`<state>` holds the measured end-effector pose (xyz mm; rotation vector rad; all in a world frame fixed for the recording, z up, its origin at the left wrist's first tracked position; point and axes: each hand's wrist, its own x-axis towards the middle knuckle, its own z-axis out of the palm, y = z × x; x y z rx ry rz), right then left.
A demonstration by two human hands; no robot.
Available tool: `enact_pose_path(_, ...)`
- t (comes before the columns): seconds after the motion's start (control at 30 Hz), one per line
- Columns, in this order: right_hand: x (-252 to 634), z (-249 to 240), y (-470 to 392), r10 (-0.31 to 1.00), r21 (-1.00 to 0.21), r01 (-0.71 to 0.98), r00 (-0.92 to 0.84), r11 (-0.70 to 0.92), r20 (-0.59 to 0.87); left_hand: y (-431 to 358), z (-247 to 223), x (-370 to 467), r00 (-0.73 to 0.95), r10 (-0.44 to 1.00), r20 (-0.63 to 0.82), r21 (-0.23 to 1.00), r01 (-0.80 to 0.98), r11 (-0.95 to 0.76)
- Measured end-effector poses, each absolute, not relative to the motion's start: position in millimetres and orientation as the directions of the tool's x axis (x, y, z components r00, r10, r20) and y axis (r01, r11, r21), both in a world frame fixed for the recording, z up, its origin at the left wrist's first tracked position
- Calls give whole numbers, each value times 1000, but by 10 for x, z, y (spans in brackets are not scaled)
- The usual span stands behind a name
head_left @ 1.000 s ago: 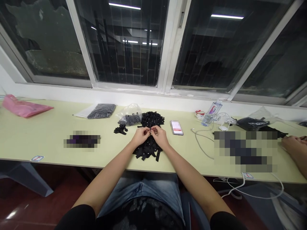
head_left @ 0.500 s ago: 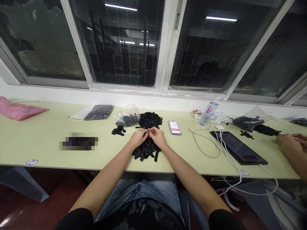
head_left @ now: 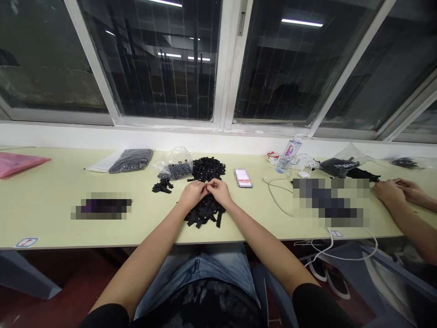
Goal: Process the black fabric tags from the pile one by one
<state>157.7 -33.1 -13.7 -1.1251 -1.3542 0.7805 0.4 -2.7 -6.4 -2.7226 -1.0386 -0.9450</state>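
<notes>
Above a pile of short black fabric strips (head_left: 205, 215), some with small shiny dots, my left hand (head_left: 193, 194) and my right hand (head_left: 219, 191) meet fingertip to fingertip. Both are closed in a pinch. Whatever sits between the fingers is too small and too covered to make out. Just beyond my hands lies a second heap of black strips (head_left: 209, 167). To its left are a clear plastic bag (head_left: 176, 169) with dark pieces inside and a small cluster of black strips (head_left: 163, 186).
A filled dark bag (head_left: 132, 161) and a pink bag (head_left: 22, 164) lie left. On the right are a phone (head_left: 243, 177), a water bottle (head_left: 288, 156), white cables (head_left: 273, 193) and a blurred-out dark item (head_left: 331, 200). A co-worker's hands (head_left: 392, 191) are at far right.
The view has turned slightly right, so things on the table sit further left in it. My hands stay pinched together over the pile. More of the co-worker's hands shows.
</notes>
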Motion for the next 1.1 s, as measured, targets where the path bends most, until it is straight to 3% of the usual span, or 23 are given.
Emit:
enact_pose_path(0.23, 1549, -161, -332, 933, -939, 185, 163, 290, 321, -8, -65, 30, 634, 523, 570, 67, 598, -798)
enact_pose_path(1.1, 1468, -227, -347, 900, -921, 178, 213, 347, 380, 84, -161, 5, 671, 512, 536, 97, 554, -827)
